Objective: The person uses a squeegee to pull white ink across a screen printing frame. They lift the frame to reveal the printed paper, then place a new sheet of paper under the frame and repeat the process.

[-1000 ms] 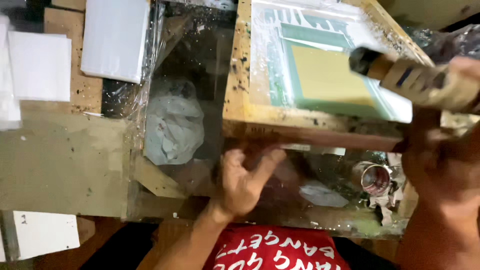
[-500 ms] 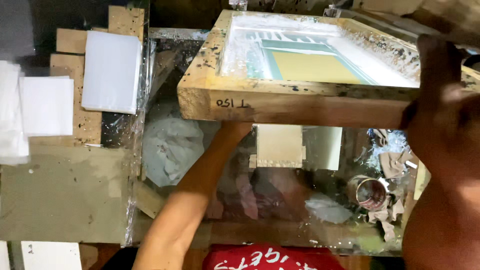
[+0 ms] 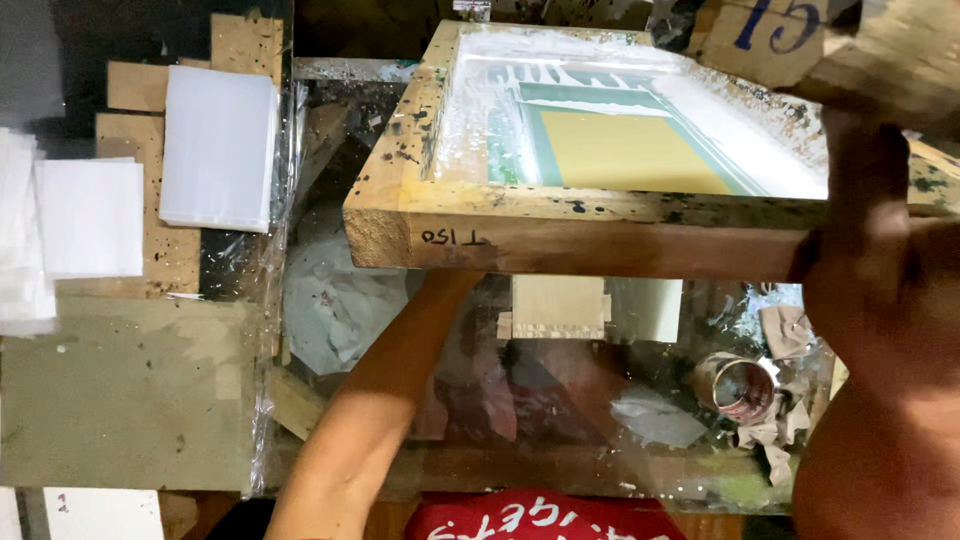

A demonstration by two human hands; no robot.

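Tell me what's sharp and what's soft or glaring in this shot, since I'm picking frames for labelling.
Head view: the wooden screen frame is fairly sharp; the right hand at its edge is large, close and blurred; the left hand is hidden under the frame; the glass tabletop gives murky reflections; the white sheets look overexposed.

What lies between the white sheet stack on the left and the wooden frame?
In the head view, between the sheets and the frame lies crinkled clear plastic film.
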